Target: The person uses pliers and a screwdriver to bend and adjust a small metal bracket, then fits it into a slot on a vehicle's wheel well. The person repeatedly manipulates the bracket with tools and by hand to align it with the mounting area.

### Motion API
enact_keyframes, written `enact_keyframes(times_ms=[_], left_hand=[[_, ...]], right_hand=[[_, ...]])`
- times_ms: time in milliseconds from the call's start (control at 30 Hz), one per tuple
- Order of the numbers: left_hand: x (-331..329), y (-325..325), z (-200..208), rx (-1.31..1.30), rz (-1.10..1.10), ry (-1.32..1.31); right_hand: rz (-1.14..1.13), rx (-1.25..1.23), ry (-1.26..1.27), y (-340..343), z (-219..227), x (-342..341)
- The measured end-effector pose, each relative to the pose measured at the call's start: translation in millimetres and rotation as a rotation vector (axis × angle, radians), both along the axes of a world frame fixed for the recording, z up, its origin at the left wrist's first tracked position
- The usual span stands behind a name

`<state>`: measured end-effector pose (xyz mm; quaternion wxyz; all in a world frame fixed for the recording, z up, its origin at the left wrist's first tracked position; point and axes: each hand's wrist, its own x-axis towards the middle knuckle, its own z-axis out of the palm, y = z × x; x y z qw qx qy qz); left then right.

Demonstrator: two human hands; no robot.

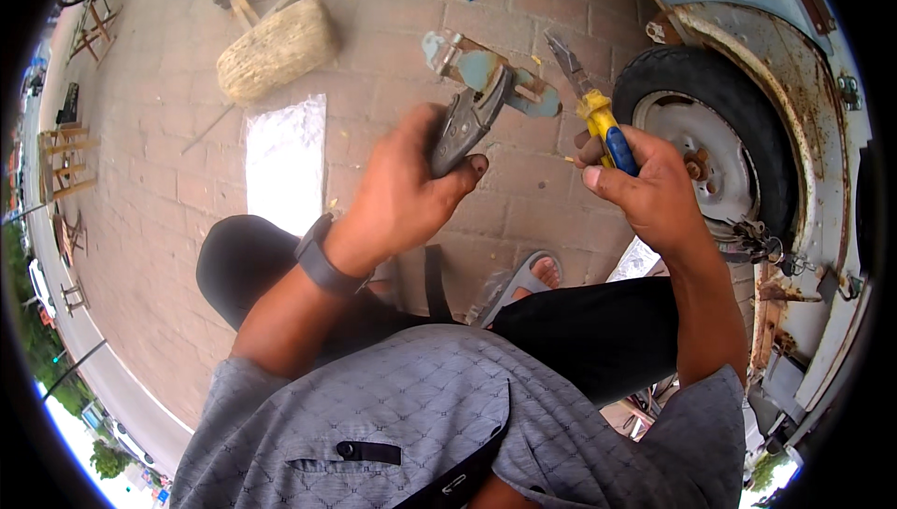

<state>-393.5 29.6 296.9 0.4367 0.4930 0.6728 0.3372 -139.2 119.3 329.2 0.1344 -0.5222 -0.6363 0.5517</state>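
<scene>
Blue-green paint and rust cover the metal bracket, which is suspended above the brick paving in front of the body. Its position is forward of both hands and between them laterally, beyond the left hand and to the left of the right hand's tool. Its long axis runs obliquely, from upper left to lower right

Left hand: fingers closed around the dark locking pliers, thumb along the near side. The jaws of this tool overlap the bracket near mid-length and appear to clamp it. The left hand is the nearer of the two and carries the bracket through the tool, without visible skin contact

Right hand: fingers wrapped around the yellow-and-blue handles of the second pliers, thumb pressed against the grip. The nose points forward and slightly left; its tip is just beside the right end of the bracket, apparently apart from it. Whether the nose is parted cannot be determined

Markings: no brand, label or writing is legible on the bracket or on either tool. Surface marks on the white sheet cannot be resolved
</scene>
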Motion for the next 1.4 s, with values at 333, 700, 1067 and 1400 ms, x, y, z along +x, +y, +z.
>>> enact_keyframes(times_ms=[333,700,1067,1400], left_hand=[[-0.4,-8.7,3.1,0.203,-0.206,-0.142],[10.6,1.3,11.1,-0.069,-0.259,-0.757],[9.1,14.2,-1.4,-0.194,-0.260,-0.997],[25.5,24.6,-12.5,-0.033,-0.103,-0.405]], right_hand=[[-0.035,-0.104,0.144,-7.2,28.3,-7.4],[-0.026,-0.126,0.237,-9.7,33.1,-1.9],[-0.076,-0.099,0.300,-2.6,22.2,2.6],[-0.107,-0.136,0.329,1.6,21.0,2.0]])
